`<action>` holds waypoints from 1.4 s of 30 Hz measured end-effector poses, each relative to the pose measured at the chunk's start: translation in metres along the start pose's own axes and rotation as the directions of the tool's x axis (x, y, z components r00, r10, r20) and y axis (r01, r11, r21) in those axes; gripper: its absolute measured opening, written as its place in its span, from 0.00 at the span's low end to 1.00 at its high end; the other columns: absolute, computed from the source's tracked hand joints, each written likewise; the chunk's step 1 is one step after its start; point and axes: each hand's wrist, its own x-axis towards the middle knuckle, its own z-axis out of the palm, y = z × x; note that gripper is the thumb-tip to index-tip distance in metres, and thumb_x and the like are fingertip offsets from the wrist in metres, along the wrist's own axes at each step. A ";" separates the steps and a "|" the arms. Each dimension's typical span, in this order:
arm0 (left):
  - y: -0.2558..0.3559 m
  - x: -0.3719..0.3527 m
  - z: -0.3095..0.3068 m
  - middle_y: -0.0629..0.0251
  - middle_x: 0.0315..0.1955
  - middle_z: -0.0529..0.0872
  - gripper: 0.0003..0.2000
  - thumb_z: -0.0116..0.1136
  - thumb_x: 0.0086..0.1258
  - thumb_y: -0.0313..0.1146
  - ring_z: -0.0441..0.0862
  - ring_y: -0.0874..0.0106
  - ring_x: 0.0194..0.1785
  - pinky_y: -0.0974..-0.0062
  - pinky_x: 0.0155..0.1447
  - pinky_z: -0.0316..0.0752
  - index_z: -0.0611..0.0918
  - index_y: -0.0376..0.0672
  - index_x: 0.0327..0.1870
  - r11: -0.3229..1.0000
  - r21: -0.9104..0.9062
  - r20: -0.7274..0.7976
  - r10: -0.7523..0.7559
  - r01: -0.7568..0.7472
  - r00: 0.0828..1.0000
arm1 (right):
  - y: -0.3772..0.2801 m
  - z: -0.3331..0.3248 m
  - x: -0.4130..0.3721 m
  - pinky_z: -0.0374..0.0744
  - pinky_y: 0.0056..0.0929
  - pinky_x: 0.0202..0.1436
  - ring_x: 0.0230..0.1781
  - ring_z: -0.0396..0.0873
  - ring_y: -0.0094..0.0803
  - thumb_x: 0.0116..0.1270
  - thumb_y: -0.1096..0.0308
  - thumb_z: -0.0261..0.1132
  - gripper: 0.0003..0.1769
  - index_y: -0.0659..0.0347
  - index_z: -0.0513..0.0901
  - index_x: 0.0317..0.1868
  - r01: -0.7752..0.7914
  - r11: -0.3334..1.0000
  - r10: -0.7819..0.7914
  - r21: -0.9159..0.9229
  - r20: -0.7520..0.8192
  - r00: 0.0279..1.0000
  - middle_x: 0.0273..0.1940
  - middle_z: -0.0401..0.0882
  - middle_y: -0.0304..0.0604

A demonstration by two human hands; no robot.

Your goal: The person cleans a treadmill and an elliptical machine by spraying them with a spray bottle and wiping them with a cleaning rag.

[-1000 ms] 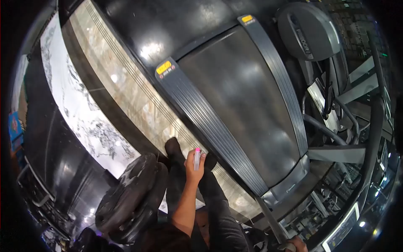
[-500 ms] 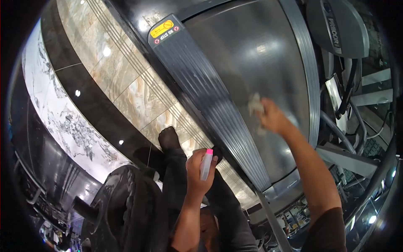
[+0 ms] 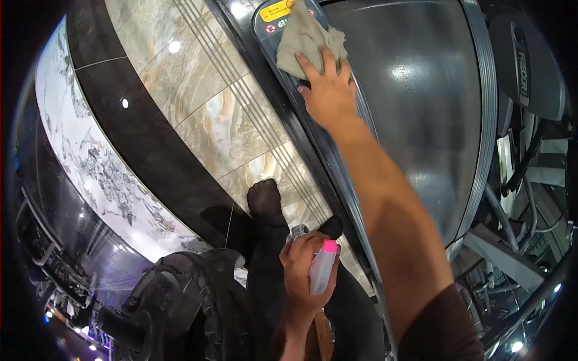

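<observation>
My right hand [image 3: 329,90] presses a crumpled light grey-green cloth [image 3: 307,39] onto the ribbed side rail of a treadmill, fingers spread over it. The cloth partly covers the yellow "no step" label [image 3: 277,10] at the rail's upper end. Beside the rail lies the dark treadmill belt [image 3: 415,120]. Lower down, my left hand [image 3: 307,265] is wrapped round a translucent spray bottle [image 3: 323,271] with a pink part at its end, held above my legs.
Marble-patterned floor tiles [image 3: 211,120] run along the left of the treadmill, with a dark band [image 3: 120,114] beyond. My dark-covered foot [image 3: 264,197] rests there. Black machine parts [image 3: 174,301] stand at lower left; a grey machine cover and metal bars are at right.
My right hand and the cloth have moved from the belt to the upper end of the side rail. The view has shifted, and the left hand with the bottle appears slightly lower and further right.
</observation>
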 end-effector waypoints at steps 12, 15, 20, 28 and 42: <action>0.003 0.005 0.010 0.51 0.40 0.85 0.09 0.68 0.68 0.24 0.84 0.55 0.43 0.64 0.51 0.77 0.81 0.33 0.44 0.993 -0.118 -0.062 0.007 -0.015 0.998 | 0.069 -0.029 -0.117 0.82 0.51 0.59 0.59 0.76 0.61 0.64 0.69 0.67 0.31 0.48 0.76 0.69 -0.156 0.954 0.013 0.255 0.488 0.873 0.61 0.70 0.57; 0.000 0.006 0.012 0.52 0.40 0.84 0.08 0.67 0.68 0.24 0.84 0.56 0.43 0.64 0.50 0.77 0.80 0.33 0.44 0.993 -0.117 -0.072 0.009 -0.018 0.997 | 0.057 -0.045 -0.062 0.81 0.50 0.60 0.56 0.77 0.62 0.65 0.67 0.67 0.29 0.49 0.76 0.68 -0.040 0.912 -0.051 0.408 0.209 0.977 0.61 0.69 0.59; -0.002 0.002 0.006 0.52 0.40 0.83 0.08 0.65 0.69 0.24 0.83 0.58 0.44 0.66 0.52 0.76 0.80 0.33 0.45 1.000 -0.010 -0.051 -0.011 0.010 0.999 | 0.019 -0.037 0.046 0.78 0.47 0.65 0.61 0.76 0.62 0.65 0.68 0.69 0.32 0.47 0.75 0.71 -0.074 0.894 0.024 0.442 0.117 0.993 0.64 0.67 0.61; -0.002 0.008 -0.003 0.51 0.44 0.82 0.10 0.65 0.69 0.23 0.82 0.58 0.47 0.65 0.55 0.76 0.78 0.33 0.47 0.998 -0.051 -0.110 -0.031 0.025 0.993 | 0.055 -0.009 -0.079 0.78 0.47 0.67 0.62 0.74 0.64 0.64 0.78 0.67 0.38 0.42 0.72 0.74 -0.218 0.870 0.030 0.443 0.394 0.919 0.64 0.67 0.61; -0.001 0.003 0.009 0.50 0.44 0.84 0.12 0.68 0.66 0.22 0.83 0.54 0.48 0.62 0.55 0.75 0.80 0.34 0.48 0.999 -0.007 -0.043 0.031 -0.031 0.999 | 0.021 -0.035 0.005 0.80 0.51 0.59 0.57 0.81 0.58 0.70 0.52 0.66 0.31 0.56 0.74 0.68 -0.005 0.893 -0.052 0.449 0.115 0.992 0.58 0.81 0.60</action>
